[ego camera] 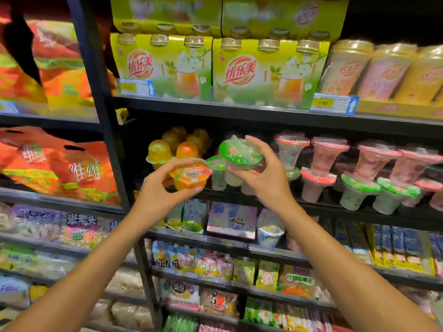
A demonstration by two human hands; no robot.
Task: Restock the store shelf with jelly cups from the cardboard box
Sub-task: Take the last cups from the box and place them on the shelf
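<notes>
Up by the shelf (263, 197), the left hand (163, 188) grips an orange jelly cup (190, 176) and the right hand (263, 173) a green one (239, 156) — either could bump the stacked cups (172, 144) over.

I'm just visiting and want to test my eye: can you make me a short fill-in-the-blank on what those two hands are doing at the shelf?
1. The left hand holds a cup coloured ____.
2. The right hand holds a cup with a ____ lid.
3. The price tag reads ____.

Missing words: orange; green; 9.90
</notes>
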